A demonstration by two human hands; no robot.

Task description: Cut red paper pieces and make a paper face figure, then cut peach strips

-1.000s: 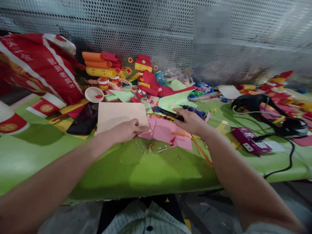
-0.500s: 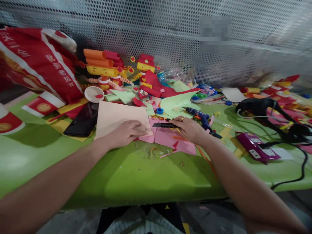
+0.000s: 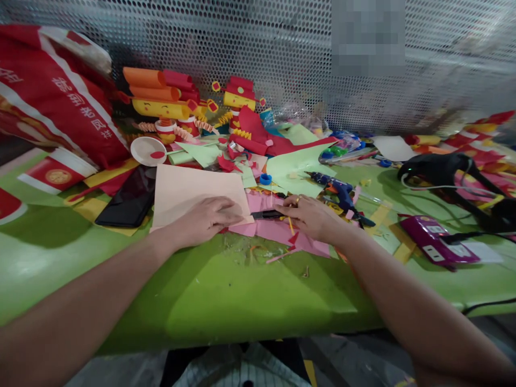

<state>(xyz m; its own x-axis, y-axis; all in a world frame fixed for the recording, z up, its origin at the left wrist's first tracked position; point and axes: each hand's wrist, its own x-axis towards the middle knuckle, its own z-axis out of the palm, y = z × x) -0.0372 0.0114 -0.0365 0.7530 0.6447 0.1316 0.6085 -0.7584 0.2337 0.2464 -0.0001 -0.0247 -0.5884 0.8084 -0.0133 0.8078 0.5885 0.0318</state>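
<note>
My left hand (image 3: 212, 217) lies flat with fingers stretched out on a pale peach sheet of paper (image 3: 197, 188), near its lower right corner. Along the sheet's near edge a strip looks folded over. In my right hand (image 3: 310, 215), a black utility knife (image 3: 266, 214) points left, its tip at the sheet's right edge close to my left fingertips. Whether the blade touches the paper I cannot tell. Pink paper (image 3: 274, 231) lies beneath the knife, with small offcuts on it.
A dark phone (image 3: 128, 199) and paper cups (image 3: 56, 171) lie left. A blue glue gun (image 3: 338, 191) rests right of my right hand, and beyond it a purple power strip (image 3: 437, 242). Paper figures (image 3: 161, 107) stand behind, against a perforated metal wall (image 3: 282, 48).
The knife's tip has shifted slightly left, to the edge of the peach sheet. My left hand stays on the paper. The camera's view has moved a little.
</note>
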